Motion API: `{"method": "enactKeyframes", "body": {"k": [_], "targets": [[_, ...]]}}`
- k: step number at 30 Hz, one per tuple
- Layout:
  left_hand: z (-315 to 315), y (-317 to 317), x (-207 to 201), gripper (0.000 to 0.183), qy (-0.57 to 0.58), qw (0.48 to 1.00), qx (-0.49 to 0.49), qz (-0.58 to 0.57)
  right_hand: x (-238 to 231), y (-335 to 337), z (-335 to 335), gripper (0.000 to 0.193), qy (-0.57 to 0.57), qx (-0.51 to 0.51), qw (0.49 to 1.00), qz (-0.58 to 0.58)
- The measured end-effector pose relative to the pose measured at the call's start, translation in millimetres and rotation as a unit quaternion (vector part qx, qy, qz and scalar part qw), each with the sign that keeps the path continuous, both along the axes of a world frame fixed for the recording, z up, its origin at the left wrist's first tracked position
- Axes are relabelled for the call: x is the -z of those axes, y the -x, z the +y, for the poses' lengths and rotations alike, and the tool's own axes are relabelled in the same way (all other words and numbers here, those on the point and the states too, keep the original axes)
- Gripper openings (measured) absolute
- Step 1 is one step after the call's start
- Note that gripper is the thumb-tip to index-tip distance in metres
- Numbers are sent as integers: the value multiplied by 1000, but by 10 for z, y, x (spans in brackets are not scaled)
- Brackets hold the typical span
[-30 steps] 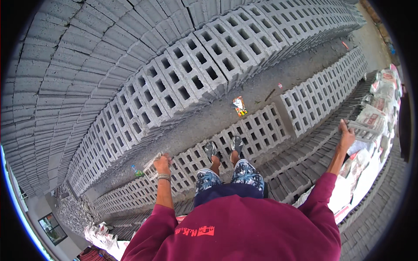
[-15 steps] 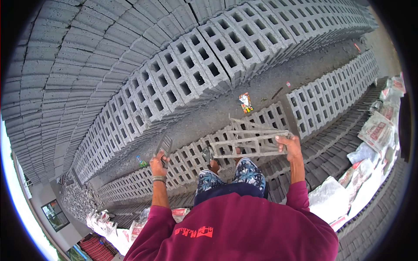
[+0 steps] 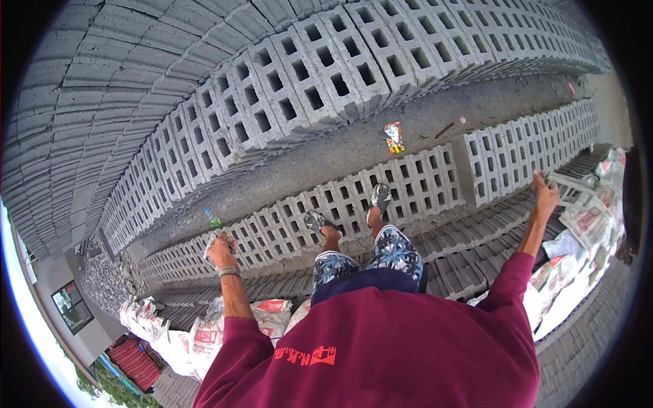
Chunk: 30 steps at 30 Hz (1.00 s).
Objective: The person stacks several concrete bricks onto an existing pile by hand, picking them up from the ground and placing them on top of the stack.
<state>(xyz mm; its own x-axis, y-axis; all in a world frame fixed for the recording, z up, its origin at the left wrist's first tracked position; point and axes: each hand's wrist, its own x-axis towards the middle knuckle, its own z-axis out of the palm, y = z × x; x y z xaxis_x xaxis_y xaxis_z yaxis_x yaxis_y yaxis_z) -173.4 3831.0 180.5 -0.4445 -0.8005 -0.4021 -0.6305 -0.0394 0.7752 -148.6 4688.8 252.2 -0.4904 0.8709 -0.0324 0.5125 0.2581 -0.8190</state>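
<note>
My right hand [image 3: 546,196] is stretched out to the right, its fingers closed on one end of a grey, cement-coated ladder-like frame [image 3: 571,188]. The frame reaches outward over the pale printed sacks. On the left, my left hand [image 3: 221,251] is held with bent fingers above the low row of hollow concrete blocks [image 3: 299,216]. A thin pale edge shows beside those fingers, but what it belongs to is hidden. Both my feet, in dark sandals, stand on the low block row.
A tall stack of hollow blocks [image 3: 299,75] rises ahead, across a grey ground strip [image 3: 320,153] with a colourful wrapper [image 3: 394,138] and a green-labelled bottle [image 3: 212,218]. Behind me lie more stacked blocks [image 3: 459,272] and printed sacks [image 3: 207,336]. Rubble [image 3: 109,285] is piled at left.
My right hand has swung the frame from in front of my legs out to the far right. My left hand has moved left and down; the slotted grey piece in it no longer shows clearly.
</note>
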Motion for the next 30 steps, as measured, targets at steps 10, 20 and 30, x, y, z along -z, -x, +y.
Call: {"method": "enactKeyframes", "body": {"k": [10, 20, 30], "targets": [[2619, 709, -226, 21, -397, 877, 270, 30, 978, -147, -4173, 25, 292, -386, 865, -134], [-1872, -992, -285, 16, -166, 976, -69, 123, 58, -53, -2644, 22, 356, -104, 922, -109], [-1775, -967, 2, 9, -86, 992, -79, 38, 155, 301, -2456, 17, 53, -142, 988, -30]]}}
